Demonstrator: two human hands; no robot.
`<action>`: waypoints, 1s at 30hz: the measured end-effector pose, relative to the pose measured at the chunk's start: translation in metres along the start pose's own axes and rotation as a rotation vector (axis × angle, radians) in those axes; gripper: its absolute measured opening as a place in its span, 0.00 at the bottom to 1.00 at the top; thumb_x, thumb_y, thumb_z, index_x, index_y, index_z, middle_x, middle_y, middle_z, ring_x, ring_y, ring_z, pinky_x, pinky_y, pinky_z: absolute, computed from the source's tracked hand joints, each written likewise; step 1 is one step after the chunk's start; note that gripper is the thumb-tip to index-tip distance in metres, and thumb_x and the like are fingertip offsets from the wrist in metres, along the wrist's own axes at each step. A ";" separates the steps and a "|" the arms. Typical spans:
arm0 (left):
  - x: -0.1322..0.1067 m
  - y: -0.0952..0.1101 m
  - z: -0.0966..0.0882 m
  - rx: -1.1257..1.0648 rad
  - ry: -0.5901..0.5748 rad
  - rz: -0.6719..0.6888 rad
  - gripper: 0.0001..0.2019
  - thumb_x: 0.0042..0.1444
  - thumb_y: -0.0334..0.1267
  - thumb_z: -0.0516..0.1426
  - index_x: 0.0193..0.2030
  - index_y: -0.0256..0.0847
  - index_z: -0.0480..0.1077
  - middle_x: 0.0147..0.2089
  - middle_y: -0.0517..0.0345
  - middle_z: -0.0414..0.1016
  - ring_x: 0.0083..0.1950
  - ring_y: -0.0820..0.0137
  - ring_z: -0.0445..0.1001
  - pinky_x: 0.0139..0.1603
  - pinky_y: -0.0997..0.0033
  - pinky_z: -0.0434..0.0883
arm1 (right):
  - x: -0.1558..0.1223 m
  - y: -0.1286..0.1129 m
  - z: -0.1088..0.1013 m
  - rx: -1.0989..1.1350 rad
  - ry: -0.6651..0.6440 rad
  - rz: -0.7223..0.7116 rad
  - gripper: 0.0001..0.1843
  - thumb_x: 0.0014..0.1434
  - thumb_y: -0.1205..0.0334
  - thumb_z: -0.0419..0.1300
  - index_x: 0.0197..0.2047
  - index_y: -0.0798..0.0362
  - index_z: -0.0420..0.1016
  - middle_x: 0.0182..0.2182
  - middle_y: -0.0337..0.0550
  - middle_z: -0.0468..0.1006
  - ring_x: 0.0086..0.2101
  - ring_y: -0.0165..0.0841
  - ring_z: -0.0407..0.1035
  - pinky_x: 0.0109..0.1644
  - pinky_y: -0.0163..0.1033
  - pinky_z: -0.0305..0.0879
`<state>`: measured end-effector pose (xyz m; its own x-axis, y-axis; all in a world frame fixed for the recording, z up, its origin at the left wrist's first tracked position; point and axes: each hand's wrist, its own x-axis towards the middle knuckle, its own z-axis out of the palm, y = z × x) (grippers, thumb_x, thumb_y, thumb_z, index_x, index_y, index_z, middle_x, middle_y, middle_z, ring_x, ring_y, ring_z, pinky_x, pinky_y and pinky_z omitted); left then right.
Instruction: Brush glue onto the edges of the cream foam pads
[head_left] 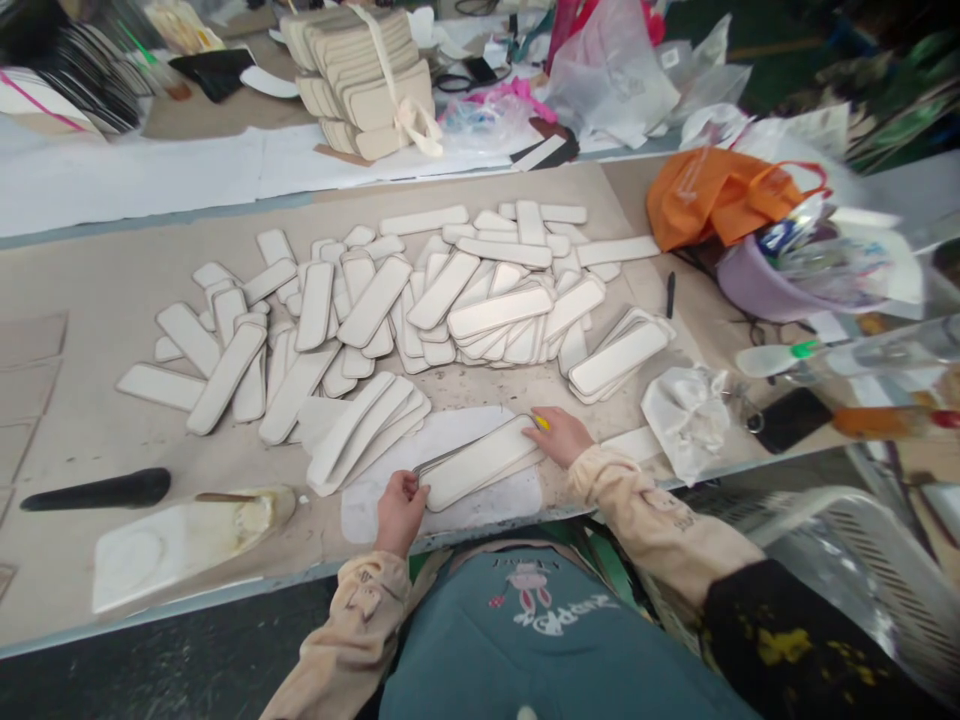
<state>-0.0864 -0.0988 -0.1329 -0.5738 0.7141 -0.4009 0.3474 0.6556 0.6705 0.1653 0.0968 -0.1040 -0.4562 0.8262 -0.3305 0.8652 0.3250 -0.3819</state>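
Observation:
A small stack of long white rounded-end panels (480, 462) lies slanted before me at the table's front edge, on a whitish sheet (360, 515). My left hand (401, 510) has its fingers curled closed at the stack's left end, gripping the edge. At the upper right end, my right hand (561, 436) is closed on the panels. A small yellow thing (541, 422) shows at its fingers; I cannot make out what it is. Just left of the stack lies a fan of similar panels (367, 430).
Beyond my hands spreads a large heap of white panels (450, 290). At left lie a black-handled tool (97, 490) and a whitish container (180, 545) with a stick across it. Rightward are a white pouch (686, 420), a phone (793, 418) and a purple basin (757, 285).

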 end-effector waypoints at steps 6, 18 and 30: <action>-0.003 0.007 0.000 0.052 0.003 0.034 0.12 0.47 0.40 0.55 0.40 0.41 0.64 0.26 0.64 0.66 0.27 0.70 0.68 0.32 0.69 0.65 | 0.015 -0.003 -0.002 0.007 -0.017 -0.015 0.14 0.55 0.58 0.57 0.44 0.52 0.73 0.43 0.46 0.74 0.43 0.35 0.67 0.48 0.36 0.59; -0.041 0.075 -0.046 -0.027 -0.047 0.480 0.28 0.50 0.33 0.55 0.60 0.42 0.58 0.62 0.48 0.59 0.65 0.60 0.54 0.65 0.55 0.51 | -0.024 -0.053 -0.111 0.389 -0.106 -0.461 0.07 0.52 0.58 0.58 0.33 0.52 0.72 0.29 0.36 0.74 0.31 0.29 0.67 0.38 0.32 0.60; -0.043 0.237 -0.035 -0.677 -0.442 0.470 0.18 0.52 0.51 0.56 0.33 0.36 0.73 0.27 0.57 0.70 0.29 0.71 0.65 0.30 0.74 0.63 | -0.027 -0.082 -0.255 0.624 0.039 -0.501 0.21 0.46 0.51 0.63 0.40 0.56 0.75 0.26 0.37 0.72 0.27 0.28 0.64 0.33 0.34 0.61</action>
<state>-0.0051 0.0171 0.0648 -0.1016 0.9894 -0.1038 -0.1133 0.0922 0.9893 0.1594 0.1649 0.1565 -0.7420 0.6696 0.0337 0.2783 0.3534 -0.8931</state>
